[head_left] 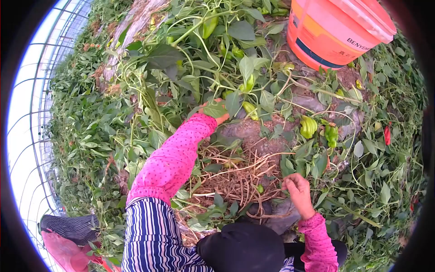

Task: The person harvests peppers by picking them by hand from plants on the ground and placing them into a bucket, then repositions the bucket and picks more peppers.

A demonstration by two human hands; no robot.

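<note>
My left hand (216,112) reaches into a pepper plant, its fingers mostly hidden behind leaves, so its grip cannot be made out. Just right of it hangs a pale green pepper (250,110), with another green pepper (248,85) above. My right hand (297,192) is held low over the ground, fingers curled inward, with nothing visible in them. Between the hands, dry stems (244,179) cover the soil, and a small green pepper (260,189) sits among them. Beyond my right hand are a yellow-green pepper (308,127) and a greener pepper (331,134).
A pink-orange bucket (333,38) stands at the upper right among the plants. A red pepper (387,134) shows farther right. Pepper foliage grows on both sides. A wire-frame wall (34,104) runs along the left, and pink and striped cloth (68,240) lies at lower left.
</note>
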